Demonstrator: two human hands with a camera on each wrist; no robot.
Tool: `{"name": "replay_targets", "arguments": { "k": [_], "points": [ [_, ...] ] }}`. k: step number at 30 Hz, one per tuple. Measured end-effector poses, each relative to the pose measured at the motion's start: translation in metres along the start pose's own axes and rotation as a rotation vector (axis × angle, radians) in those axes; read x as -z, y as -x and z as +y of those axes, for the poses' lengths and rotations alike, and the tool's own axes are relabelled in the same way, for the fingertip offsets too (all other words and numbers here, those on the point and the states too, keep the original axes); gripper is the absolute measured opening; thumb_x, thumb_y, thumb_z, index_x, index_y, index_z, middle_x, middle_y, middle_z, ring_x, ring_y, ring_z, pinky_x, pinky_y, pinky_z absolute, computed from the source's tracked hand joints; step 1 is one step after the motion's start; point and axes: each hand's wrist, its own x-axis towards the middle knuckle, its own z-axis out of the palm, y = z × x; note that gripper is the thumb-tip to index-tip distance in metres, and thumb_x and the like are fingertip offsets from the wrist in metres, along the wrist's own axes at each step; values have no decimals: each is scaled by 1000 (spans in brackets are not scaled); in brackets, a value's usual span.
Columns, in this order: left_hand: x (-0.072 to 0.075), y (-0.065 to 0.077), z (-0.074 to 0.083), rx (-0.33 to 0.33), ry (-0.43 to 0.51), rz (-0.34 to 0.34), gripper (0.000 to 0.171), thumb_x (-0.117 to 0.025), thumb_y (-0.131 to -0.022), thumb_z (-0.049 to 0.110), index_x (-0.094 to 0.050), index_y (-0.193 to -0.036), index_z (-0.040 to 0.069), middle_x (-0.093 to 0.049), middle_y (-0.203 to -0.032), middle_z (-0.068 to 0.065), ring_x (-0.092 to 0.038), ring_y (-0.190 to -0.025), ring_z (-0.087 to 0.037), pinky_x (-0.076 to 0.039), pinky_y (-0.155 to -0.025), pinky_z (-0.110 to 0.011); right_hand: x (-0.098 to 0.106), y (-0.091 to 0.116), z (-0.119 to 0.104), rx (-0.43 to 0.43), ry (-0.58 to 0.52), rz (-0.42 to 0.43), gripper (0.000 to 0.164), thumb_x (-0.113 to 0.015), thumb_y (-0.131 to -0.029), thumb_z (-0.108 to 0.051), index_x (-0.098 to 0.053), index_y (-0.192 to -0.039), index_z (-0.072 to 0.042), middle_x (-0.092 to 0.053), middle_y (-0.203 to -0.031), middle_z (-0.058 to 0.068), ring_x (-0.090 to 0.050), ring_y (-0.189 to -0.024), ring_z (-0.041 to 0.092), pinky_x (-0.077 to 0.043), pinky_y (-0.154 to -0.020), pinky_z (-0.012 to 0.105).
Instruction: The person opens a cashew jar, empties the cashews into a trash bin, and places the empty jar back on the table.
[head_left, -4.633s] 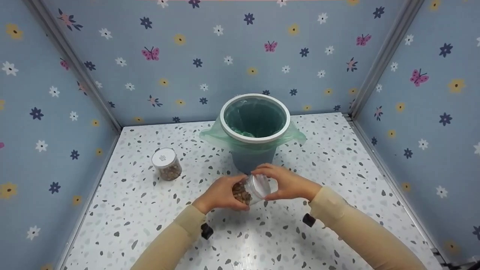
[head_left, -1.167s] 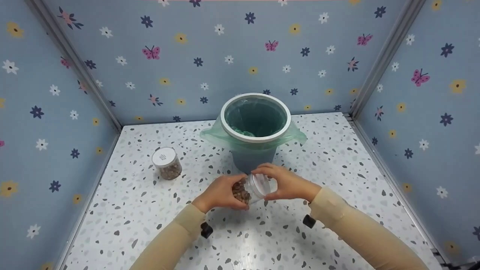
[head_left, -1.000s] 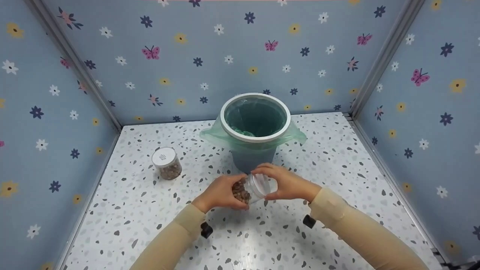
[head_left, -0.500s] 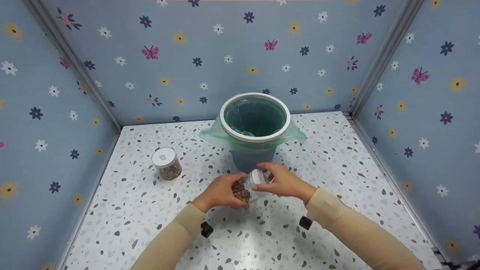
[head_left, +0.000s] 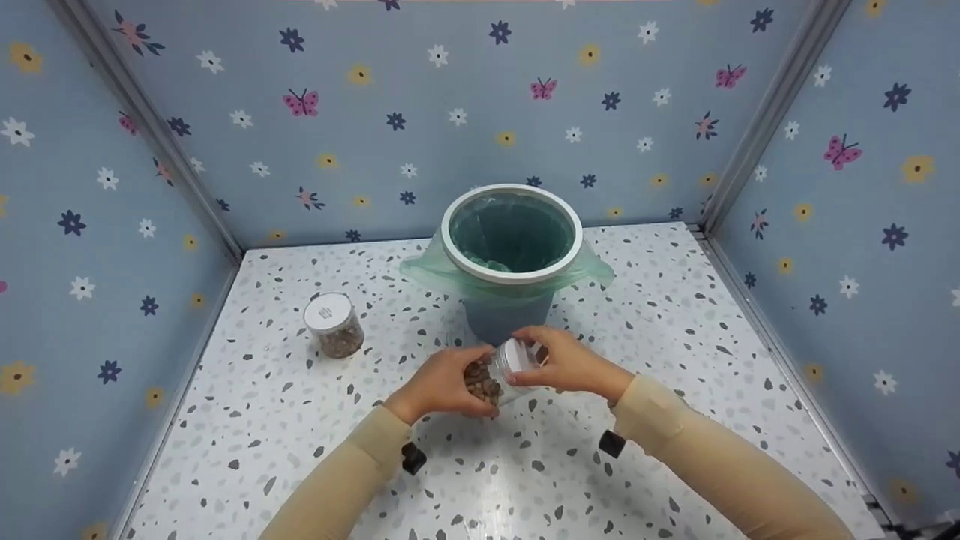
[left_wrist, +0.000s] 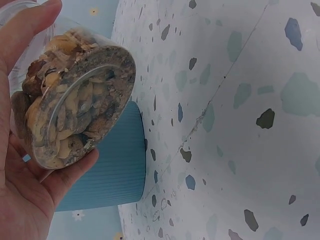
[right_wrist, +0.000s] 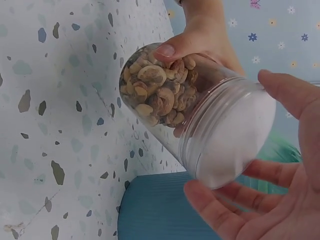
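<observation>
A clear plastic jar (head_left: 482, 384) of nuts in their shells, cashew-like in the right wrist view, is tilted sideways above the table, in front of the bin. My left hand (head_left: 441, 384) grips its body near the base, thumb on one side and fingers on the other. My right hand (head_left: 574, 365) holds the white-topped lid (right_wrist: 237, 135) by its rim between thumb and fingers. The lid sits on the jar's mouth. In the left wrist view the jar's bottom (left_wrist: 75, 110) faces the camera, with nuts and crumbs against it.
A blue bin (head_left: 510, 319) with a white rim and a green bag (head_left: 431, 271) stands just behind the hands. A second jar (head_left: 335, 330), lidded and part full, stands upright on the speckled table (head_left: 285, 420) at left. Flowered walls (head_left: 465, 90) enclose the table.
About half a second ago my right hand shifted slightly and turned on the lid, its thumb moving left across it. Since then it has barely moved. The left hand and jar stay put.
</observation>
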Motion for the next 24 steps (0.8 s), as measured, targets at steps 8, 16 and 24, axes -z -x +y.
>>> {"name": "replay_targets", "arguments": {
  "k": [8,16,24],
  "points": [
    [1,1,-1,-4,7,-3,81,-100,-70,46,-67,-140,22,-77,-128,0,-69,-111,-15,-58,-102,-43,2,0,4,129,1,-30,77,-94,-84,-23,-60,-152,-12,-62,-144,10,-60,-127,31,-58,-108,56],
    [1,1,-4,-14,4,0,86,-100,-70,48,-66,-144,18,-76,-131,1,-69,-114,-15,-59,-104,-43,1,0,9,311,68,-16,80,-97,-77,-8,-61,-149,-7,-60,-148,16,-61,-129,35,-60,-101,60],
    [1,0,-5,-13,1,3,87,-100,-70,47,-66,-144,18,-76,-130,0,-70,-112,-16,-59,-102,-42,3,1,8,310,85,-26,81,-96,-78,-4,-61,-150,-10,-56,-153,15,-59,-133,36,-59,-103,63]
  ]
}}
